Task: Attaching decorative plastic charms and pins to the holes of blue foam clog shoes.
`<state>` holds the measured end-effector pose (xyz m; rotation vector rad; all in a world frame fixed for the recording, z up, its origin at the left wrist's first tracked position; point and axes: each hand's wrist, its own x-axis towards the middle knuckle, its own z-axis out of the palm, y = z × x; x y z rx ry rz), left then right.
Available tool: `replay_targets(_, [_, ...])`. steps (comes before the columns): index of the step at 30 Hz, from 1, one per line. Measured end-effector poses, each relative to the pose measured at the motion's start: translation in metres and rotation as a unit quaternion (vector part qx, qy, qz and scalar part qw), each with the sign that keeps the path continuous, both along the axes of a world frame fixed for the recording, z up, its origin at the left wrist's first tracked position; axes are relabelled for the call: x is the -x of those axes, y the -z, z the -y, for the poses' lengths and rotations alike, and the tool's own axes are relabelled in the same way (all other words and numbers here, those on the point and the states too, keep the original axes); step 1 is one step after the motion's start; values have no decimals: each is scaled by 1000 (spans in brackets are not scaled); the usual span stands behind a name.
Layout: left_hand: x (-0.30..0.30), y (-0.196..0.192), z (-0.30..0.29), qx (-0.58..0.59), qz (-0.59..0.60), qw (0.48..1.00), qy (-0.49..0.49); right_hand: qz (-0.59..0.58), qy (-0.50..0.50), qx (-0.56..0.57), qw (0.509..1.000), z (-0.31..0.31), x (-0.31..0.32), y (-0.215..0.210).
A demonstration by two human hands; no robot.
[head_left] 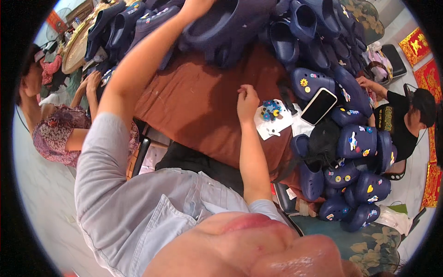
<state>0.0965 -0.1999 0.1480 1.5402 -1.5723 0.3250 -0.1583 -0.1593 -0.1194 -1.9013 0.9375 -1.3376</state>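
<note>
My left arm stretches up to the top edge, where my left hand [197,6] is at a large navy clog [240,25] close to the camera; its fingers run out of the picture, so its grip is hidden. Over the brown cloth [194,97], my right hand [249,102] has its fingers curled together. Whether something small is in them I cannot make out. Just right of that hand lies a white sheet [272,131] with a little heap of blue and coloured shoe charms [271,111] and a separate white charm [274,132] on it.
A phone [319,106] lies right of the charms, beside navy clogs with charms [357,141]. Plain clogs [302,32] are piled at the far side. One person [60,134] works at the left, another [401,115] at the right. A black bag-like bundle [324,143] lies among the clogs.
</note>
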Motion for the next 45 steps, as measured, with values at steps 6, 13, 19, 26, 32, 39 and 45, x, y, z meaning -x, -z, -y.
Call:
replay_targets(6, [-48,-68,154,57,147,976,-150,-19,-16,17,1000,-11,-16,-9])
replay_targets(13, [10,-54,272,-12,105,973,-203,-42,-3,3,999,-12,0,3])
replay_targets(19, [-36,-17,300,-179,119,959,-185,-64,-57,-1,996,-15,-8,0])
replay_targets(26, [-48,-56,262,-173,230,957,-18,-99,-35,18,994,-11,-7,0])
replay_targets(32, [-58,-84,157,-134,303,943,-22,-105,-26,6,994,-11,-2,3])
replay_targets(39, [-77,-90,22,-114,272,954,-55,-88,-42,22,995,-6,2,0])
replay_targets(45, [-96,-30,-49,-160,219,960,-69,-86,-53,-5,995,-4,-1,-2])
